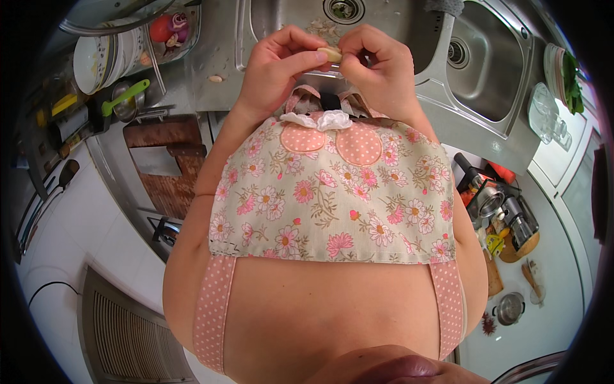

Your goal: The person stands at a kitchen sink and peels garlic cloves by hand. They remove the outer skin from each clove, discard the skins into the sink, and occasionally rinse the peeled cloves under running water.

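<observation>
Above the front edge of the steel sink [297, 12], both my hands meet at a small pale clove [330, 54] that looks like garlic. My left hand [283, 67] pinches it between thumb and fingers. The curled fingertips of my right hand [379, 62] grip its right end. Thin pale peelings [324, 30] lie on the sink floor just beyond the hands, and green scraps sit in the drain strainer [344, 9]. Another small pale clove [215, 78] rests on the steel counter left of the sink.
A second basin [489, 72] adjoins on the right, with plates and leafy greens [572, 81] beyond. Stacked bowls [91, 65] and a green-handled utensil [125, 96] are at left. A cleaver [156, 161] lies on a wooden board [168, 192]. Jars and tools [508, 211] crowd the right counter.
</observation>
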A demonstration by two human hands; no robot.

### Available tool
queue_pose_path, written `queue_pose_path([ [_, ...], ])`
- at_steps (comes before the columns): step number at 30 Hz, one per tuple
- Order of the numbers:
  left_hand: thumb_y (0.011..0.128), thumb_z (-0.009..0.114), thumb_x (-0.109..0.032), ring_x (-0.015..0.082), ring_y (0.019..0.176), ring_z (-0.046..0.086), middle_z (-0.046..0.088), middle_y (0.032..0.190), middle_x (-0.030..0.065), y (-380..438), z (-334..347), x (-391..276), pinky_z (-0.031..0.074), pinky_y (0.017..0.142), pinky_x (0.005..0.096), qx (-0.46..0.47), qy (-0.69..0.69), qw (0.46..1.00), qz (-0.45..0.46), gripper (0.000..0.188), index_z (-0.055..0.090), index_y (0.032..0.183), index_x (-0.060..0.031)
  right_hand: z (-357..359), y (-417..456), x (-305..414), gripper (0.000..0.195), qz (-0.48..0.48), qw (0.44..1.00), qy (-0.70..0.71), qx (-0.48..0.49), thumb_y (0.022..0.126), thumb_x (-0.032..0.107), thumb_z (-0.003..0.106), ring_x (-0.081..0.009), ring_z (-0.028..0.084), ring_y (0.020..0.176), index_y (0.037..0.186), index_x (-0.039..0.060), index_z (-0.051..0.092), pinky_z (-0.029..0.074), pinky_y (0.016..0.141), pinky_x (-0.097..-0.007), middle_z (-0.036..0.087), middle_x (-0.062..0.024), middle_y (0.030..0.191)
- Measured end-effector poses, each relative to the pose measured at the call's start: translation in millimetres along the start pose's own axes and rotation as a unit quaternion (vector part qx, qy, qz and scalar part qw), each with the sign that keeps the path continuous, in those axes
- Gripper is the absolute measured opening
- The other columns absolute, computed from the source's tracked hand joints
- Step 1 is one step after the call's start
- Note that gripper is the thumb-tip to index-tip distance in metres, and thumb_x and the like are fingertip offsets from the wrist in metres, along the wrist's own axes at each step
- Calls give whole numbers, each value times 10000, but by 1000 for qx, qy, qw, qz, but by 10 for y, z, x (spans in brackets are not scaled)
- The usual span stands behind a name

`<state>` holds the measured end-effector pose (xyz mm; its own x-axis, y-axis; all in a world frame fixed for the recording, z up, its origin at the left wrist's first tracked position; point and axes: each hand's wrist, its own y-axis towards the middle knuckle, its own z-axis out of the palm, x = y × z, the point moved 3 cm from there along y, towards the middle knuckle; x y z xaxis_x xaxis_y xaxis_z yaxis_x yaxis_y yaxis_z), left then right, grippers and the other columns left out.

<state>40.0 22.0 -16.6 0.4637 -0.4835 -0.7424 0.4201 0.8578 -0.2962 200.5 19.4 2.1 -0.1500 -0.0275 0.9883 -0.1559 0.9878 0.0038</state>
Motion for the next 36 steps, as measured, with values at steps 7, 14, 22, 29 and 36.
queue_pose_path([
  [7,872,534,-27,159,865,622,642,937,91,-18,-16,27,510,805,293,39,-54,997,-39,81,588,933,-17,14,-7,-106,18,17,997,71,3,761,7,571,-61,480,594,766,-10,574,408,534,-214,563,-13,716],
  [14,880,531,-21,155,846,625,643,940,88,3,-60,35,522,801,288,-10,-93,995,-21,71,584,926,-30,36,27,-89,91,-8,997,73,3,817,78,646,-91,559,685,851,4,603,461,617,-224,580,-37,804],
  [22,839,594,12,182,835,640,647,916,113,-13,-49,62,538,797,302,-37,-42,998,-14,66,602,904,2,42,18,-123,109,71,987,144,31,854,82,627,-86,579,722,887,-19,600,477,653,-218,602,-34,819],
  [29,817,629,14,183,824,646,654,905,123,-14,-58,70,542,784,289,-62,-27,998,-14,79,604,892,15,49,14,-155,142,152,978,139,20,910,108,543,-70,555,706,916,-21,604,459,640,-203,595,-20,744],
  [36,848,587,4,171,841,630,645,931,106,-5,-73,71,527,790,284,-68,-34,997,-16,81,601,925,-17,84,3,-132,145,123,978,170,0,879,122,598,-73,531,688,905,-21,610,444,646,-217,583,-2,726],
])
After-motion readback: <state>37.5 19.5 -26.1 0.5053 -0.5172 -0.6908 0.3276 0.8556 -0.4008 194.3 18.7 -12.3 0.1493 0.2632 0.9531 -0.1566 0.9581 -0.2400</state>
